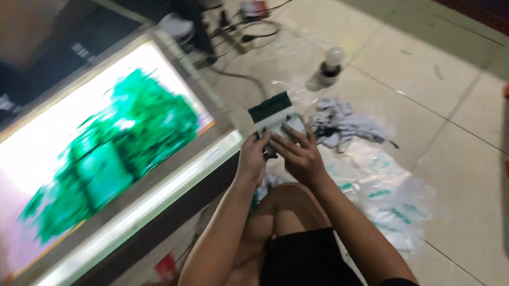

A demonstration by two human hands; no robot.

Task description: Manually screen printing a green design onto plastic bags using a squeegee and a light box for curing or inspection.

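Squeegee-like pad (pixel 274 117), white with a dark green upper band, held up in front of the person above the bent knee, between the lit frame and the floor litter. Left hand (pixel 254 158) closes around its lower edge from the near side; right hand (pixel 298 155) lies over its lower right face with fingers (pixel 294 137) spread, so the two together steady it upright for close viewing. Backlit screen frame (pixel 96 150), smeared with green ink, tilts along the left, its glow lighting the hands. On the tiled floor (pixel 449 97) lie a crumpled grey rag (pixel 342 128), a clear plastic sheet (pixel 382 194) with green marks, a bare light bulb (pixel 330 65) standing in its holder, and tangled cables (pixel 253 32). Motion blur hides finer detail of the grip.
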